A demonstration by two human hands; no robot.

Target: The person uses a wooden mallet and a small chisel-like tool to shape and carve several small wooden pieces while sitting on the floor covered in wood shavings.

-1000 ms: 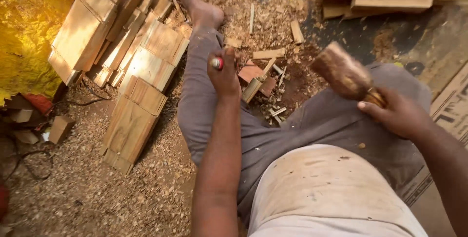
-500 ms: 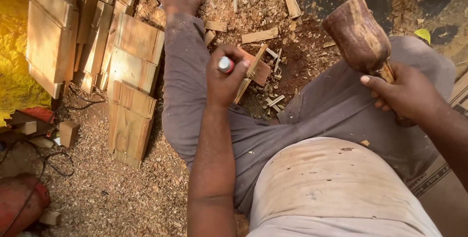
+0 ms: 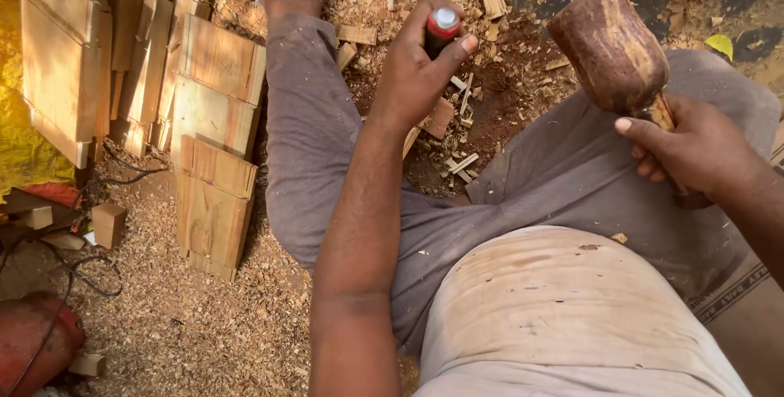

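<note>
A person is seen from above, seated on a floor covered in sawdust and wood chips. The left hand (image 3: 416, 70) is wrapped around a chisel (image 3: 442, 29) with a red handle and a metal cap; the fingers are curled tight around the handle and the thumb is pressed beside the cap. The chisel is held upright over a small wood block (image 3: 437, 118) lying between the legs, among splinters; where its tip meets the block is hidden by the hand. The right hand (image 3: 694, 148) is closed around the handle of a wooden mallet (image 3: 611, 50), fingers pressed together in a fist. The mallet's thick, rounded head is raised to the right of the chisel, apart from it. Stacks of flat wooden boards (image 3: 212, 111) are laid to the left, beside the outstretched leg.
</note>
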